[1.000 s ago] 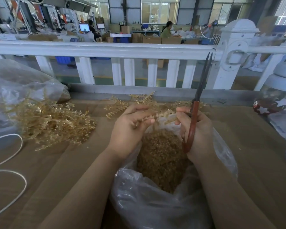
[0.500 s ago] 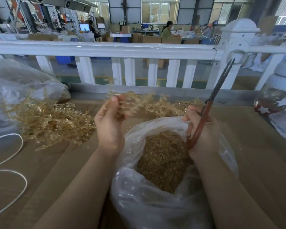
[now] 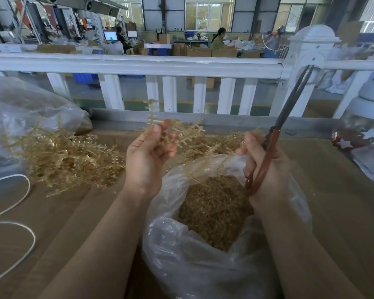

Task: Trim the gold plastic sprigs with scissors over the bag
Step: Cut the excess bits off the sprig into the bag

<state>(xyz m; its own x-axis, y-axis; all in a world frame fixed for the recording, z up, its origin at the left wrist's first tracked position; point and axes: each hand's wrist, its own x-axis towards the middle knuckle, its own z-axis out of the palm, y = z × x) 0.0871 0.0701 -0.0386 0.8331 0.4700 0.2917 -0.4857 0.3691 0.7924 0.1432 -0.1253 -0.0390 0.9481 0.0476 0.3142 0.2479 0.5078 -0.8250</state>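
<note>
My left hand (image 3: 148, 156) pinches a gold plastic sprig (image 3: 183, 131) above the far rim of a clear plastic bag (image 3: 194, 270). The bag stands open between my forearms and holds a heap of gold trimmings (image 3: 214, 210). My right hand (image 3: 260, 164) grips the red handles of the scissors (image 3: 268, 154); the dark blades point up and to the right, nearly together. The scissors are apart from the sprig. More gold sprigs lie behind the bag (image 3: 218, 145).
A pile of gold sprigs (image 3: 63, 156) lies at the left, spilling from a large clear bag (image 3: 20, 108). White cord (image 3: 20, 203) loops at the left edge. A white railing (image 3: 138, 65) runs behind the brown table (image 3: 343, 201). A jar with stars (image 3: 363, 134) stands at the right.
My left hand drew away from my right hand, lifted a sprig up and left, then came back toward the bag's rim. The scissors tilted further right.
</note>
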